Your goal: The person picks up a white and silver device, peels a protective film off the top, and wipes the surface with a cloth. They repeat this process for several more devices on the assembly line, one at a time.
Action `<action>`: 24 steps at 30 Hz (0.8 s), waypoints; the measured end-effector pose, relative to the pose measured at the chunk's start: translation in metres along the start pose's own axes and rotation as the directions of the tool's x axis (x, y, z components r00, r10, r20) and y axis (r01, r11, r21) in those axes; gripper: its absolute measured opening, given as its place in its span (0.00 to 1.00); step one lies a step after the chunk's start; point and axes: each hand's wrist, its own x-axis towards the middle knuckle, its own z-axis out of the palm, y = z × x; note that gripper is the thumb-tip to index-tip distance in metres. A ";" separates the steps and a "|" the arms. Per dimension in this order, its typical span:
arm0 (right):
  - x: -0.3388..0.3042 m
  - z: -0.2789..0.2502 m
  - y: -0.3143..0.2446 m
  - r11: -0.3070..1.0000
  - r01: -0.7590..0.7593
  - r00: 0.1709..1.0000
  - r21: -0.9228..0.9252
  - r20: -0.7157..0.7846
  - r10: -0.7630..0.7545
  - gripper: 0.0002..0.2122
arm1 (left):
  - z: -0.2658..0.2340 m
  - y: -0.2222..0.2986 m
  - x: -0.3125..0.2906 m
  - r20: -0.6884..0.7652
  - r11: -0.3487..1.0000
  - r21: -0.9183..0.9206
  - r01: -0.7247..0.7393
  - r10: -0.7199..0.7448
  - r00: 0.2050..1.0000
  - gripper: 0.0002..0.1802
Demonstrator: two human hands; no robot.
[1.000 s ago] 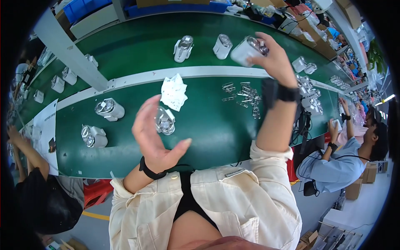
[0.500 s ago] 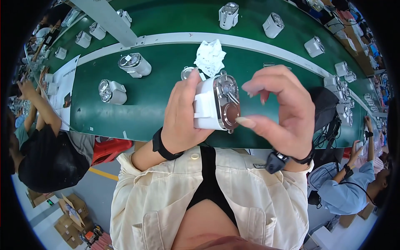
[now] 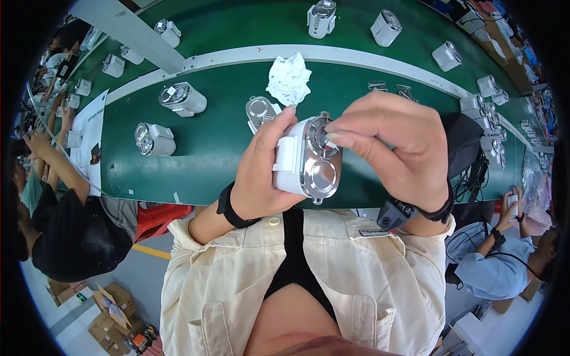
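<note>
My left hand (image 3: pixel 258 157) is wrapped round a white box-shaped device (image 3: pixel 289 163) with rounded ends and a white side bracket. Its shiny silver top (image 3: pixel 321 178), with two round fittings, is tilted toward my right. At the far fitting, my right hand (image 3: pixel 398 145) pinches thumb and forefinger together on a small silver part, mostly hidden by the fingertips. Just beyond my left fingers lies a loose silver lid plate (image 3: pixel 260 111) on the green table (image 3: pixel 208 133). A crumpled white cloth or paper (image 3: pixel 289 79) sits behind it.
Similar white devices stand at the left (image 3: pixel 155 139), farther back (image 3: pixel 183 99) and clustered at the right (image 3: pixel 490 121). Small metal parts (image 3: pixel 405 92) lie behind my right hand. A black bag (image 3: pixel 463 142) with cables is beside it. A white rail (image 3: pixel 249 54) crosses the table. Co-workers sit on both sides.
My right thumb and forefinger have come left and closed at the silver top. The device has turned slightly, showing more of its top. The loose lid plate is now more in sight.
</note>
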 end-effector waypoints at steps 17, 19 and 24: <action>-0.021 0.033 0.026 0.834 -0.222 0.967 0.505 0.007 0.253 0.15 | -0.003 0.004 0.000 0.009 0.997 0.057 -0.053 0.052 0.999 0.48; -0.018 0.039 0.029 0.357 -0.307 0.941 0.882 0.227 0.249 0.16 | -0.002 0.004 -0.002 0.033 0.998 0.025 -0.064 0.063 0.997 0.47; -0.023 0.054 0.031 0.326 -0.286 0.958 0.901 0.257 0.131 0.18 | 0.001 -0.004 -0.013 0.062 0.986 -0.166 0.035 -0.025 0.998 0.48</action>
